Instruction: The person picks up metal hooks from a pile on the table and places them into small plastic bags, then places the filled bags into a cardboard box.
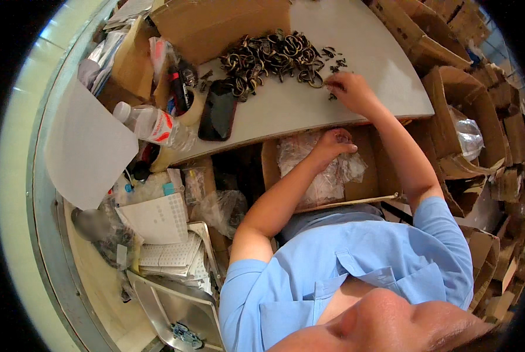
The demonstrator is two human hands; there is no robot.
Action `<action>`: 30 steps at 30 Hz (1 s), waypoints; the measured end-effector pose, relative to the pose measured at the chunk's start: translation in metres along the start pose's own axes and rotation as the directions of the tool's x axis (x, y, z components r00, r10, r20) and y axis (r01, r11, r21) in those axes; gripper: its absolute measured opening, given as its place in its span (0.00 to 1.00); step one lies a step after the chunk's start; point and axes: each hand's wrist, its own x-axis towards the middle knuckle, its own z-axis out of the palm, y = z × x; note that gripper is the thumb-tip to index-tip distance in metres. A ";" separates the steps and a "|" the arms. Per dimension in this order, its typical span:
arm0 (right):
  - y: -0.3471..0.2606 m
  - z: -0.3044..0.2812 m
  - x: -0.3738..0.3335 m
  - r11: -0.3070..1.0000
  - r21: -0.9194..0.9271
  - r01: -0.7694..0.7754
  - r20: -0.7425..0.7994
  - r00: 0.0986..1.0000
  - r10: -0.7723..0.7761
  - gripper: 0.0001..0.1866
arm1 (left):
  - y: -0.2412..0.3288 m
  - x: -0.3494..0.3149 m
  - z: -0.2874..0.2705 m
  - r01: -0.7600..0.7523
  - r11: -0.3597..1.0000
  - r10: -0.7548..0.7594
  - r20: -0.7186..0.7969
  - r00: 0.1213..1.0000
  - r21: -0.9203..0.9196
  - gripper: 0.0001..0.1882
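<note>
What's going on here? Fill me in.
A person works at a table with both hands. The right hand is at the right edge of a pile of dark loops; whether it grips one is unclear. The left hand is over clear plastic bags in an open cardboard box below the tabletop.

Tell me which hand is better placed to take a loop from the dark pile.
Probably the right hand: it is over the tabletop, beside the pile of dark loops. The left hand is at the clear plastic bags, below the table's edge.
</note>
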 end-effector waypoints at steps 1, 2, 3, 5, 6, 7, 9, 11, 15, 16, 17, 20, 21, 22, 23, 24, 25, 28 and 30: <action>0.003 0.004 0.011 0.999 -0.046 -0.019 -0.092 0.996 0.015 0.11 | 0.002 -0.001 0.002 -0.018 0.999 0.019 -0.020 1.000 0.040 0.15; 0.003 0.007 0.020 0.995 -0.087 -0.040 -0.181 0.983 0.023 0.12 | 0.007 -0.004 0.004 -0.020 0.999 0.021 -0.021 1.000 0.041 0.15; 0.005 0.008 0.026 0.995 -0.088 -0.039 -0.182 0.983 0.023 0.12 | 0.013 -0.008 0.007 0.037 0.999 -0.036 -0.020 0.999 0.038 0.16; -0.003 0.011 0.034 0.985 -0.168 0.036 -0.228 0.971 -0.074 0.11 | 0.013 -0.011 0.005 0.093 0.995 -0.092 -0.028 0.995 0.033 0.17; -0.011 0.012 0.034 0.985 -0.164 0.042 -0.222 0.972 -0.079 0.11 | 0.007 -0.012 0.001 0.088 0.996 -0.088 0.003 0.996 0.011 0.18; -0.019 0.011 0.029 0.995 -0.102 0.018 -0.164 0.986 -0.034 0.10 | 0.003 -0.012 -0.003 0.085 0.996 -0.085 0.036 0.996 -0.011 0.18; -0.036 -0.002 0.008 0.999 -0.045 -0.031 -0.099 0.995 0.027 0.09 | 0.019 -0.017 -0.010 0.041 0.984 -0.056 0.084 0.995 0.172 0.19; -0.046 -0.017 -0.021 0.999 0.031 -0.037 0.178 0.984 0.031 0.08 | 0.039 -0.023 -0.030 -0.099 0.932 -0.005 0.286 0.958 0.347 0.19; -0.020 -0.005 -0.061 0.983 -0.181 -0.024 0.461 0.881 0.106 0.10 | 0.076 -0.049 -0.065 -0.039 0.987 -0.021 0.358 0.934 0.158 0.19; -0.005 0.007 -0.069 0.967 -0.251 -0.034 0.516 0.841 0.163 0.10 | 0.077 -0.051 -0.071 -0.046 0.999 0.033 0.353 0.935 0.026 0.19; 0.011 0.024 -0.076 0.948 -0.316 -0.032 0.566 0.796 0.215 0.10 | 0.077 -0.052 -0.074 -0.054 0.993 0.086 0.335 0.938 -0.104 0.19; 0.079 0.079 -0.087 0.867 -0.498 -0.014 0.567 0.752 0.337 0.13 | 0.066 -0.043 -0.075 -0.223 0.941 0.300 0.329 0.895 -0.254 0.23; 0.086 0.088 -0.085 0.829 -0.560 0.004 0.569 0.729 0.381 0.15 | 0.066 -0.043 -0.071 -0.218 0.943 0.296 0.332 0.896 -0.253 0.23; 0.092 0.094 -0.090 0.829 -0.559 -0.001 0.567 0.730 0.383 0.15 | 0.068 -0.043 -0.066 -0.219 0.929 0.309 0.300 0.903 -0.298 0.24; 0.078 0.099 -0.087 0.851 -0.524 0.017 0.495 0.820 0.288 0.15 | 0.068 -0.046 -0.065 -0.224 0.914 0.319 0.254 0.913 -0.339 0.26; 0.066 0.101 -0.084 0.867 -0.497 0.035 0.401 0.895 0.194 0.15 | 0.068 -0.045 -0.065 -0.225 0.915 0.317 0.255 0.913 -0.334 0.26; 0.059 0.104 -0.079 0.869 -0.494 0.035 0.398 0.897 0.191 0.15 | 0.068 -0.044 -0.066 -0.232 0.937 0.302 0.277 0.912 -0.259 0.27; 0.044 0.112 -0.070 0.851 -0.523 0.048 0.445 0.867 0.224 0.12 | 0.062 -0.042 -0.065 -0.259 0.954 0.296 0.323 0.899 -0.153 0.30; 0.035 0.117 -0.070 0.785 -0.618 0.040 0.405 0.872 0.274 0.10 | 0.061 -0.041 -0.061 -0.281 0.952 0.307 0.338 0.889 -0.124 0.30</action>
